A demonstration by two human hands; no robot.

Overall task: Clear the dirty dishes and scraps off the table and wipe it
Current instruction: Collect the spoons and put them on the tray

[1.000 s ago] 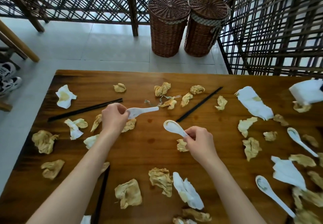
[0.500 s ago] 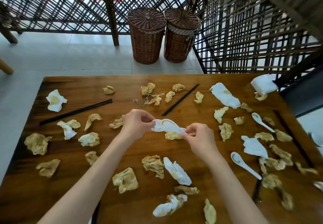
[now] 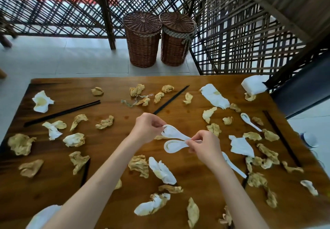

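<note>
Above the table [image 3: 178,171], left hand [image 3: 146,130] pinches upper spoon's [image 3: 172,132] bowl; right hand [image 3: 205,148] pinches both handles, lower spoon [image 3: 174,146] included.

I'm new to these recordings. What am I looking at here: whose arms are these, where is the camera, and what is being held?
There is no robot: a person's two bare arms, filmed by a wide-angle camera on their head looking down. The left hand pinches the bowl of one white spoon. The right hand pinches the handles of that spoon and a second spoon below it. The wooden table is strewn with crumpled stained napkins, black chopsticks and more white spoons. Two wicker baskets stand beyond.
</note>
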